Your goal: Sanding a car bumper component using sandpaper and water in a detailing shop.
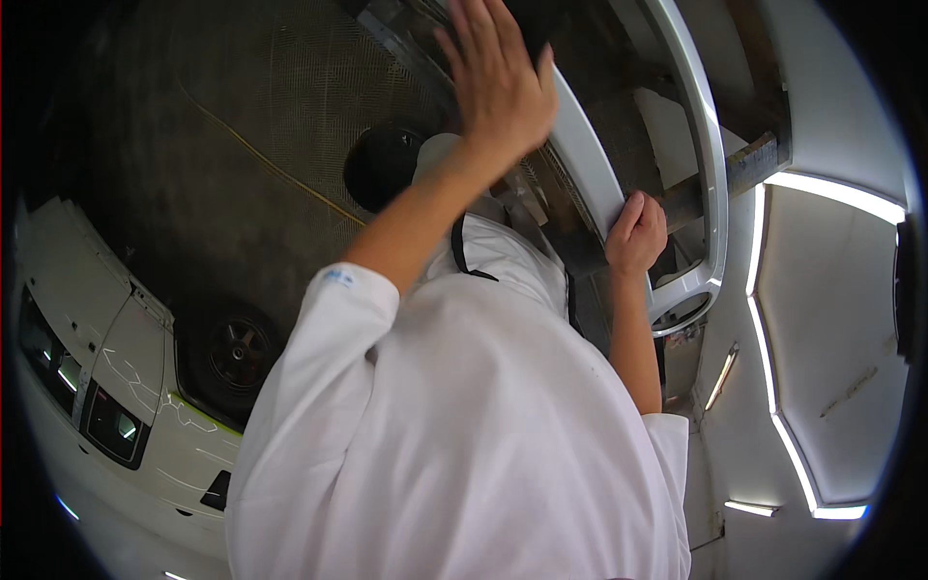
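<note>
- Dark floor [280, 87] is being crossed by a yellow line [261, 158] beside a white car [126, 348].
- Ahead, a white frame [592, 150] is being partly covered by the left hand [501, 92], fingers slightly spread, some tips being cut off above.
- At its near edge, the right hand [638, 235] is being held, fingers curled; gripping cannot be made out.
- Legs [505, 256] are being partly hidden by a white shirt [503, 425].

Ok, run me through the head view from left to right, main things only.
Dark window of the white vehicle, vehicle wheel, round black object, left hand, right hand, long bright bent light strip.
</note>
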A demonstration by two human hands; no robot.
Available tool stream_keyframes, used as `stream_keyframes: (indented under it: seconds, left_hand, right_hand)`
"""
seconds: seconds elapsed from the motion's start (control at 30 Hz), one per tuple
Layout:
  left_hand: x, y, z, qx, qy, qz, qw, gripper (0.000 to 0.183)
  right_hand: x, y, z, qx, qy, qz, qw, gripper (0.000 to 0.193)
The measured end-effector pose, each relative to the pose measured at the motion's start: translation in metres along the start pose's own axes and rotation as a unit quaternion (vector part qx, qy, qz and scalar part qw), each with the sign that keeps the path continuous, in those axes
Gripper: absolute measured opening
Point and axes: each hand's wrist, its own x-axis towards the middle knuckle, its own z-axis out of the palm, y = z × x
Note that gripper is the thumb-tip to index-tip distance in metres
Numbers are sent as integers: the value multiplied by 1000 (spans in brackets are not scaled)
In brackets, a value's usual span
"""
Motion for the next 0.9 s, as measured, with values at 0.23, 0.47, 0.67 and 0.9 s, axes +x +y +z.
stream_keyframes:
  seconds: [0.23, 0.47, 0.67, 0.9]
  left_hand:
    - [-20, 24, 19, -114, 229, -112, 960, 74]
    - [0, 6, 18, 38, 290, -95, 951, 70]
    - [-58, 56, 53, 3, 285, -73, 956, 81]
    - [-16, 21, 15, -43, 283, -125, 950, 62]
  right_hand:
    - [4, -3, 3, 4, -18, 8, 1000, 34]
    - [4, -11, 0, 5, -24, 5, 1000, 42]
    - [6, -2, 0, 12, -27, 28, 999, 44]
    - [8, -12, 1, 17, -33, -6, 999, 46]
